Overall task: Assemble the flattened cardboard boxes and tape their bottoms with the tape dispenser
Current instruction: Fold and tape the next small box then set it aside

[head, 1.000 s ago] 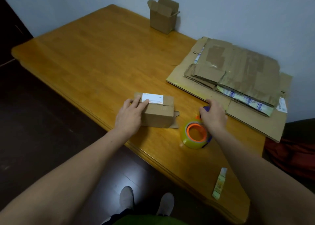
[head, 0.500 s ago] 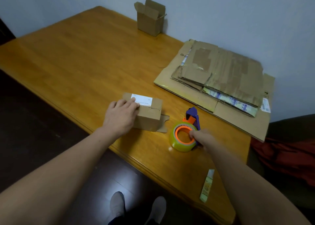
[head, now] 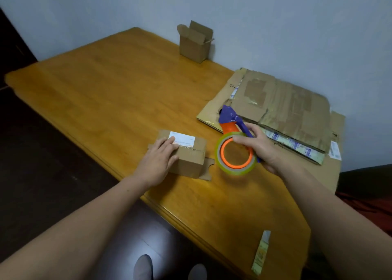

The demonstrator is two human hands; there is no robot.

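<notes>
The tape dispenser [head: 235, 167] has left the bench [head: 106, 93], where it sat half a second ago, and is now lifted in the right hand [head: 261, 150]. The right grip is closed around the dispenser's blue and orange handle, thumb on the near side of the roll. The roll of clear tape with its orange core hangs at 9 o'clock from the palm, and the blue cutter head points toward 12 o'clock.

The dispenser is just beside the small closed box [head: 191, 161], at the box's 3 o'clock, not touching it. The left hand [head: 158, 161] lies on the box's 9 o'clock end, its grip loose, with flat fingers pressing the top flaps and fingertips reaching a white label [head: 183, 138]. A flap sticks out flat on the bench at the box's 4 o'clock corner.

A stack of flattened cardboard [head: 286, 110] lies at 2 o'clock from the box. An assembled box with open flaps [head: 194, 46] stands far off at 12 o'clock, by the wall. A narrow paper strip [head: 262, 252] lies near the bench edge at 5 o'clock.
</notes>
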